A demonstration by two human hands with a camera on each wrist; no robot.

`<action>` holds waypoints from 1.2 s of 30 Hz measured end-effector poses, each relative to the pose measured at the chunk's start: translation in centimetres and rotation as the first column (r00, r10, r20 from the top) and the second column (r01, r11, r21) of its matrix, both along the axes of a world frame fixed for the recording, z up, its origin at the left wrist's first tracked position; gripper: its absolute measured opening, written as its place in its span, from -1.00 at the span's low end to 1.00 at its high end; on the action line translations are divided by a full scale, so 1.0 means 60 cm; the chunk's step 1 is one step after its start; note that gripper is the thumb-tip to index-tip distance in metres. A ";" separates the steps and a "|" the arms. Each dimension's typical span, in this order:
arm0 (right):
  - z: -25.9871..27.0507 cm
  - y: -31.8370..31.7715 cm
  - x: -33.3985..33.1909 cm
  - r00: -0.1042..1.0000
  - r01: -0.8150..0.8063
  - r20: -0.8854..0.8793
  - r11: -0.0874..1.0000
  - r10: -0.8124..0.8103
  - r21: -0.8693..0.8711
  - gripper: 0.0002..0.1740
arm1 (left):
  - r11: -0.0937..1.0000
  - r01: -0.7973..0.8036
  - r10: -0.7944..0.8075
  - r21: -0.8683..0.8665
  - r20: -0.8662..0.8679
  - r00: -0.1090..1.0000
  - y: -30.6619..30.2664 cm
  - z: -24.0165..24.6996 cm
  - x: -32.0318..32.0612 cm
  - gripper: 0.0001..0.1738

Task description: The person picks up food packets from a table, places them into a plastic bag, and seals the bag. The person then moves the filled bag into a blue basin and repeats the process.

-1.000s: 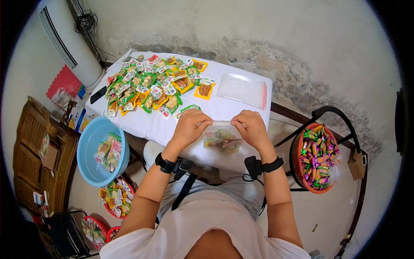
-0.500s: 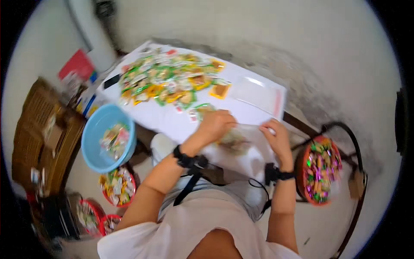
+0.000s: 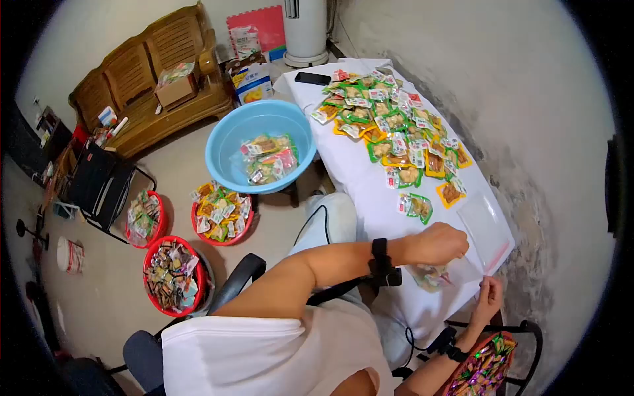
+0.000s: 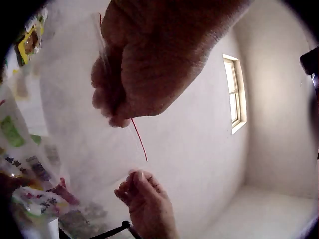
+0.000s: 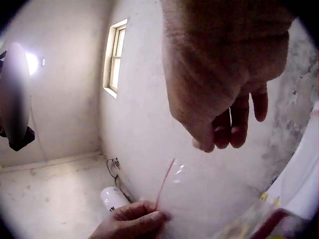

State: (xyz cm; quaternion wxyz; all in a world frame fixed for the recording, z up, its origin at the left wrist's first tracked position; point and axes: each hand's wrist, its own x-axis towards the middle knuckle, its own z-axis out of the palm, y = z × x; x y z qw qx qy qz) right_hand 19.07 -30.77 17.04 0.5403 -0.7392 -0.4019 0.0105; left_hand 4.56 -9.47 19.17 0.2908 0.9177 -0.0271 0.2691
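Observation:
My left hand (image 3: 439, 244) pinches the top edge of a clear zip bag (image 3: 430, 278) above the front of the white-covered table. Snack packets show through the bag's lower part. In the right wrist view, the left fingers (image 5: 144, 219) hold one end of its red zip strip (image 5: 166, 181). My right hand (image 3: 487, 300) is just past the other end, fingers loosely bent and apart from the strip. Beyond the left hand lies a single green-edged packet (image 3: 416, 207). Flat empty zip bags (image 3: 485, 228) lie near the right table edge.
A heap of snack packets (image 3: 396, 125) covers the far table, beside a black phone (image 3: 312, 78). Left of it stands a blue basin (image 3: 221, 155) with filled bags. Red baskets (image 3: 173, 277) of snacks stand on the floor; another basket (image 3: 485, 366) is at lower right.
My view has swung left, bringing the wooden bench and floor baskets into sight. Both hands pinched the bag's top edge earlier; the right has let go while the left has slid along it.

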 end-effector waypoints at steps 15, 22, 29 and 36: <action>-0.010 0.085 -0.062 0.991 -0.116 -0.074 0.985 0.108 -0.125 -0.93 | 0.591 -0.805 0.801 -0.049 -0.082 0.593 0.345 0.028 -0.389 -0.81; -0.035 0.161 -0.101 0.974 -0.218 -0.099 0.957 0.202 -0.194 -0.94 | 0.213 -0.925 0.910 0.314 0.282 0.305 0.516 -0.004 -0.611 -0.89; -0.056 0.219 -0.162 0.956 -0.289 -0.148 0.905 0.255 -0.313 -0.95 | 0.196 -0.849 0.932 0.491 -0.362 0.006 0.541 -0.317 -0.756 -0.86; -0.074 0.247 -0.172 0.954 -0.298 -0.140 0.881 0.264 -0.368 -0.90 | 0.466 -0.755 0.563 0.462 -0.813 -0.150 0.555 -0.433 -0.734 -0.58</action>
